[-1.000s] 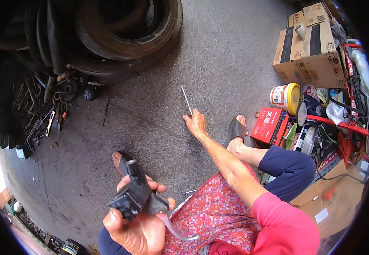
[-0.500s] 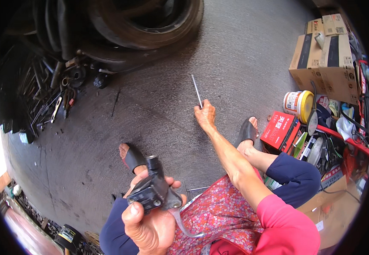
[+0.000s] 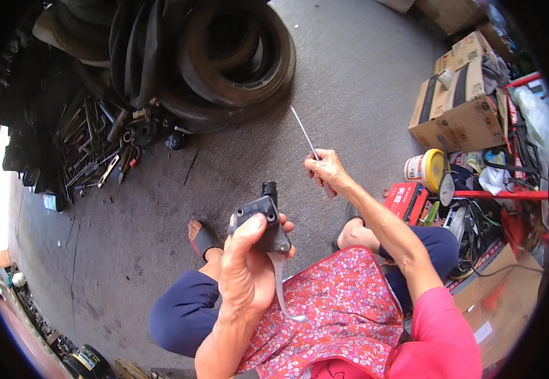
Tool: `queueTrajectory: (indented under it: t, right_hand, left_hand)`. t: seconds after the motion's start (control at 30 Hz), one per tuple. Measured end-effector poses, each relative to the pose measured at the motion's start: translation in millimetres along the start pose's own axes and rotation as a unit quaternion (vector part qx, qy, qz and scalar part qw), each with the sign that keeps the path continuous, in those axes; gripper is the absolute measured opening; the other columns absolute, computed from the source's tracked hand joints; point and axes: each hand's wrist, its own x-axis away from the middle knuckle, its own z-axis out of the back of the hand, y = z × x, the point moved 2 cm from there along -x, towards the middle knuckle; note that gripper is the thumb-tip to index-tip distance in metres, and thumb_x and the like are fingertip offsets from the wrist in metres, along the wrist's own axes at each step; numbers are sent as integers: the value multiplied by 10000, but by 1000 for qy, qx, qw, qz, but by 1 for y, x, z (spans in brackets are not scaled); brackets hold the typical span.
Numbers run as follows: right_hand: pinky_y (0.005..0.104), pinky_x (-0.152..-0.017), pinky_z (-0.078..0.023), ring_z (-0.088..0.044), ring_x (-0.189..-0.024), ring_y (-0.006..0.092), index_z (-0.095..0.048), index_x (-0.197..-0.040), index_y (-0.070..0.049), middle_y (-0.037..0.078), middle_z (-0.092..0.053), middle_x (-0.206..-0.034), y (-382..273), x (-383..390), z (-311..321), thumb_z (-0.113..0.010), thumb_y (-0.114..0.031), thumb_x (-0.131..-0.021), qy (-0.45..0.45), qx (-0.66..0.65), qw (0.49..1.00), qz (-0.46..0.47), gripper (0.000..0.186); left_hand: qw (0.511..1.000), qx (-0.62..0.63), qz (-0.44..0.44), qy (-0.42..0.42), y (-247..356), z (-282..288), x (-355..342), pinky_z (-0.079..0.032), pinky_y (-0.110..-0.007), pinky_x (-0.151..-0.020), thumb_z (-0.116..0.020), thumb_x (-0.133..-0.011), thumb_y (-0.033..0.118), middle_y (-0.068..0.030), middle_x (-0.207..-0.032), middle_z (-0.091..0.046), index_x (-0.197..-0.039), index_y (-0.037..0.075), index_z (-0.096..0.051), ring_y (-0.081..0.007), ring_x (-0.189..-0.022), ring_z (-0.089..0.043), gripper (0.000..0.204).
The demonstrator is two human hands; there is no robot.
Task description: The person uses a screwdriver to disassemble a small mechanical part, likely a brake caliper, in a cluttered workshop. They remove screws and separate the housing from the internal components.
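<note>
My left hand [image 3: 246, 268] is closed round a black brake master cylinder [image 3: 258, 213] held up above my lap. Its thumb presses on the flat reservoir cap, and the fingers wrap behind the body. From the cylinder a silver brake lever [image 3: 279, 284] curves down in front of my apron. Farther out to the right, my right hand [image 3: 329, 169] grips a screwdriver [image 3: 305, 131]. Its long metal shaft points up and away, and a reddish handle end sticks out below the fist. The screwdriver tip is apart from the cylinder.
Stacked black tyres [image 3: 236, 69] stand at the far left, beside a heap of metal tools [image 3: 107, 139]. To the right are cardboard boxes [image 3: 461, 101], a yellow-lidded tub [image 3: 429, 169] and a red box [image 3: 406, 201]. My sandalled feet rest on the grey floor [image 3: 135, 252].
My left hand has risen and moved right, turning the brake master cylinder so its cap shows more. My right hand has shifted slightly right, and the screwdriver leans more. The whole view has shifted too.
</note>
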Motion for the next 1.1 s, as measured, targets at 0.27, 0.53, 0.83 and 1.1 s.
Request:
queueTrajectory:
  t: [0.27,0.53,0.83,1.1]
  right_hand:
    - [198,-356,-381,-471,-388,46,-630,-876,-7,55,-633,-673,-161,129,30,-645,-138,-814,-110,-50,975,186,145]
    - [168,-358,-363,-487,-422,26,-699,-902,-18,-1,-611,-626,-167,165,0,-721,-146,-812,-110,-96,963,225,158]
    - [213,-531,-435,-559,-612,52,-704,-899,-3,24,-626,-689,-159,161,-9,-693,-95,-788,-6,119,916,383,145]
    - [256,-536,-488,-617,-572,153,-677,-859,30,111,-629,-711,-166,167,-6,-650,-50,-733,19,219,876,429,152]
  left_hand:
    - [997,-6,47,-59,-16,-13,-23,-540,-372,-546,-659,-779,412,-109,-823,-639,-951,70,-605,-229,-764,-644,387]
    - [997,-10,50,-54,-16,-16,-19,-446,-336,-474,-409,-862,665,-61,-760,-602,-971,96,-592,-193,-661,-603,608]
    - [992,3,54,-110,-27,-8,-29,-483,-385,-536,-277,-962,544,-76,-834,-629,-1048,102,-575,-223,-727,-620,540]
    - [993,-3,49,-109,-33,-7,-35,-474,-367,-554,-252,-963,559,-60,-856,-634,-1074,94,-580,-200,-738,-607,580]
